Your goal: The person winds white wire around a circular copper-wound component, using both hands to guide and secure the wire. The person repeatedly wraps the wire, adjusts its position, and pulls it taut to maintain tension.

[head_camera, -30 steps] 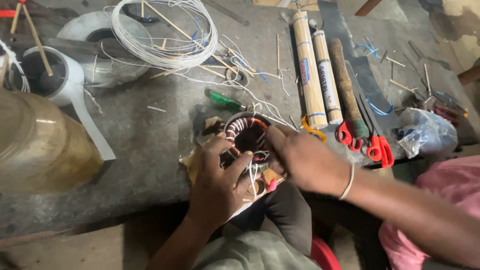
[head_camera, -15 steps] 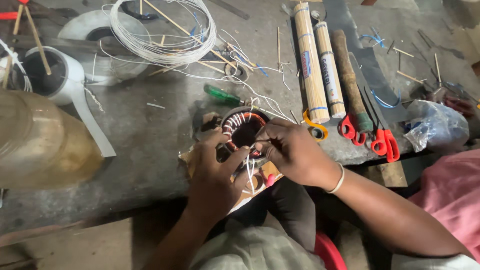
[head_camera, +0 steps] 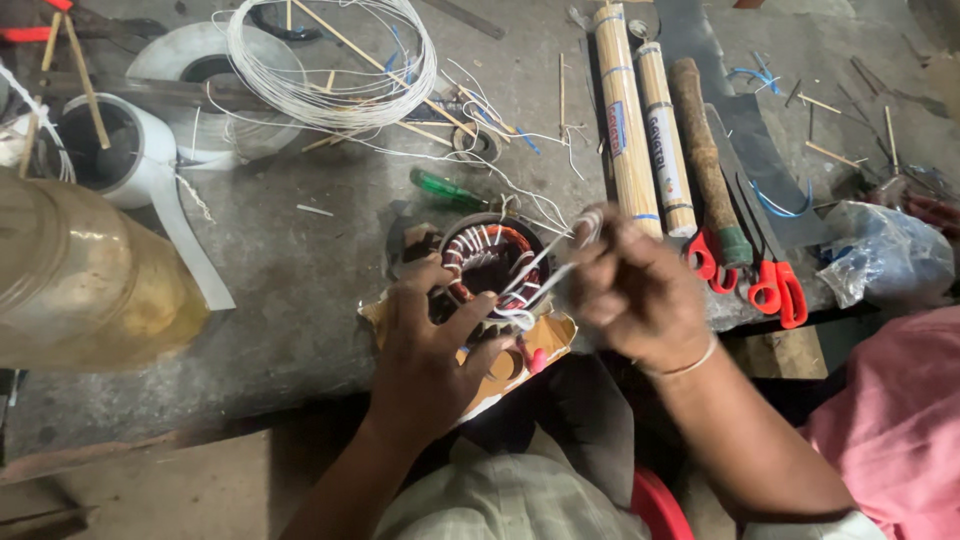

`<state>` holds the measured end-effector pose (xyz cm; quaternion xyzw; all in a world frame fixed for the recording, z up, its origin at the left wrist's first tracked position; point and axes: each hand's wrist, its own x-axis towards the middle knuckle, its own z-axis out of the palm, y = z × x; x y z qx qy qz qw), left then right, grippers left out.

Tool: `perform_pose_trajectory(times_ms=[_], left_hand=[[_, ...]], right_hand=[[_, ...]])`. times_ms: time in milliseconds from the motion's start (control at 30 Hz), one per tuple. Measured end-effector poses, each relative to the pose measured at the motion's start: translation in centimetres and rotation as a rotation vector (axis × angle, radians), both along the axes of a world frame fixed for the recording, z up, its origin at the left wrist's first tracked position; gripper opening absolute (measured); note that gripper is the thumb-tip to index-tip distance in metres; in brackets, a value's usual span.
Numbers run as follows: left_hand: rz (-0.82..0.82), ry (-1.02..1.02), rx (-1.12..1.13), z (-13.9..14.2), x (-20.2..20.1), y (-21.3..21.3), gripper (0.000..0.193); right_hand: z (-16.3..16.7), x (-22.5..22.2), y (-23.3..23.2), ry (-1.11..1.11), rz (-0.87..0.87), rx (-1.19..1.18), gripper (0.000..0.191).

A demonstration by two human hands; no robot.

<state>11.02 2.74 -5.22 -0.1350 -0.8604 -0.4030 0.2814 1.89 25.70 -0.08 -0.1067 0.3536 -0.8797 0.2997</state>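
Nearest you, at the front edge of the workbench (head_camera: 300,300), your left hand (head_camera: 430,350) lies spread over the near side of the stator (head_camera: 492,265), a round motor core wound with copper coils and white threads. The fingers are pressed against it and steady it without closing into a fist. Under the stator lies a torn piece of brown cardboard (head_camera: 540,340) that juts past the bench edge toward your lap.

Your right hand (head_camera: 630,290), just right of the stator, is clenched around a white thread (head_camera: 545,265), which runs taut from the coils up to your fingertips.

Right of that hand, near the bench's right edge, lie red-handled scissors (head_camera: 780,290), and just beside them a wooden-handled tool (head_camera: 705,150). Beyond, toward the far edge, two bundles of thin bamboo sticks (head_camera: 625,110) lie side by side. A crumpled clear plastic bag (head_camera: 890,255) sits at the far right.

Just behind the stator lies a green-handled screwdriver (head_camera: 445,187). At the left edge stands a yellowish plastic jar (head_camera: 80,280); behind it sits a roll of white tape (head_camera: 120,150). At the far edge, a loose coil of white wire (head_camera: 330,60) rests across thin sticks.
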Motion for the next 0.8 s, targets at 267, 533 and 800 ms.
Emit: perform_pose_trajectory(times_ms=[267,533,800], left_hand=[[0.004,0.021,-0.018,0.1,-0.1,0.1,0.047],[0.014,0.004,-0.038,0.2,0.2,0.3,0.046],[-0.013,-0.063,-0.010,0.0,0.1,0.1,0.044]], right_hand=[[4.7,-2.9,-0.5,1.377,-0.412,1.358,0.019],[3.2,-5.7,-8.1,1.870,0.629,1.577,0.019],[3.1,-5.3,-10.4,1.816,0.860,1.736,0.015]])
